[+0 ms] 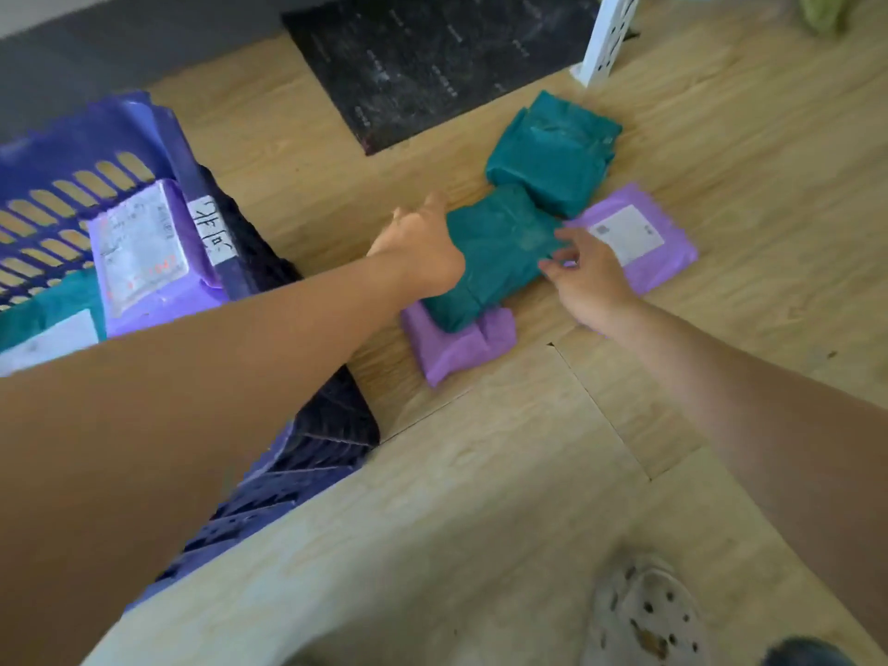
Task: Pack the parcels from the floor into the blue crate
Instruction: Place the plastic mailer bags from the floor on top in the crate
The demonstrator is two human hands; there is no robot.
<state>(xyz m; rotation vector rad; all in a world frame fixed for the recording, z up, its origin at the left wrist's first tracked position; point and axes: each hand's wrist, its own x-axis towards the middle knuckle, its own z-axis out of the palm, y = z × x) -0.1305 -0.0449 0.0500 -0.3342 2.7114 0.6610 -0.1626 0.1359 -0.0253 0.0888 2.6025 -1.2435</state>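
Both bare arms reach out over the wooden floor [480, 497] toward a cluster of four parcels lying right of the blue crate [144, 132].

The middle teal parcel [495, 252] lies on top. Its near end rests on a purple parcel [461, 350] and its right edge overlaps a second purple parcel [639, 237], which carries a white label. A second teal parcel [552, 151] lies just beyond it, touching its far end.

The left hand [423, 247] is pressed against the left side of the middle teal parcel. Its back faces the camera and its fingers are tucked out of sight, so I cannot tell whether they grip the wrapping. The right hand [591, 276] sits at the parcel's right edge with fingers spread and slightly bent. The fingertips touch the teal wrapping where it meets the labelled purple parcel, and nothing is held in them.

The blue crate stands at the left, partly hidden by the left forearm. It already holds a purple packet [144, 252] with a printed label and, nearer, a teal packet [48, 305].

On the far floor lies a black mat [432, 64], with a white post [605, 36] at its right. A spotted shoe [644, 612] shows at the near edge.
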